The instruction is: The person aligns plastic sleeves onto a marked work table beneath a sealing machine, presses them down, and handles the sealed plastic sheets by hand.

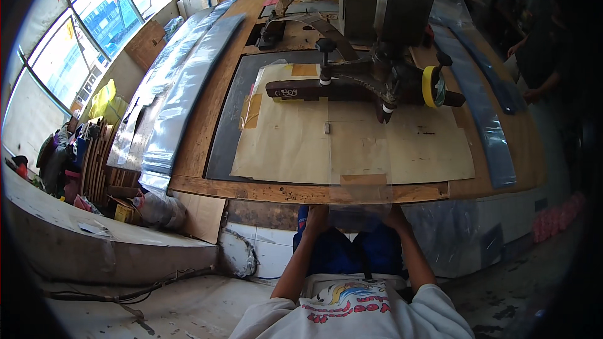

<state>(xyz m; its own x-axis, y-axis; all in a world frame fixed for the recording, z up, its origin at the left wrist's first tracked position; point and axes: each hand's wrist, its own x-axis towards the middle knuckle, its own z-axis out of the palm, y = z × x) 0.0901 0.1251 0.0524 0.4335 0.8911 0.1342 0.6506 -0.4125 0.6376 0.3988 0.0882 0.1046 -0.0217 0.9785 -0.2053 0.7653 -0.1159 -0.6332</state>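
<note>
Fingers of left hand [319,218] and right hand [394,216], six o'clock: grip hidden from me; plastic sheet [360,152] only partly on bench [295,189].

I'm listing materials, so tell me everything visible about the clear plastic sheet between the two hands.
The thin, clear plastic sheet lies strip-like over the beige paper sheet, appears to cross the brown wooden table edge and ends between the bare left hand and bare right hand. It looks smooth and glossy; whether either hand grips it is unclear.
</note>
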